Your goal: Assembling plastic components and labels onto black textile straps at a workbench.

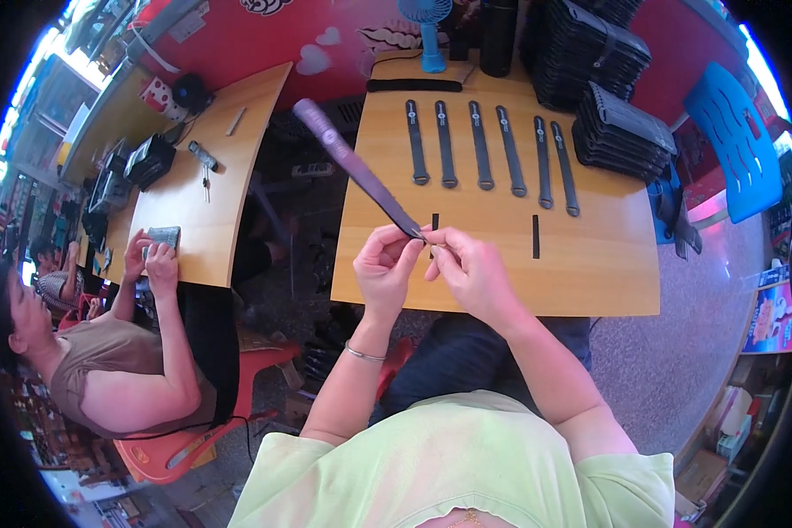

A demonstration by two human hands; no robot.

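A long dark strap [361,169] slants up and to the left from my fingers, its far end rounded and carrying a pale mark. My left hand [384,271] is closed in a pinch on the strap's near end. Right beside it, my right hand [475,271] pinches the same end; the fingertips hide the detail there. Both hands are above the front part of the wooden table [493,290]. Several similar dark straps [480,145] lie in a row beyond my hands, with rounded buckle-like ends toward me. Two short black strips [536,236] lie on the tabletop nearer to me.
Stacks of folded black items [625,132] stand at the table's back right. A blue fan [431,40] and a long black strip [414,85] are at the back. A blue chair [735,145] stands right. To the left, another person [119,365] works at a second table [204,211].
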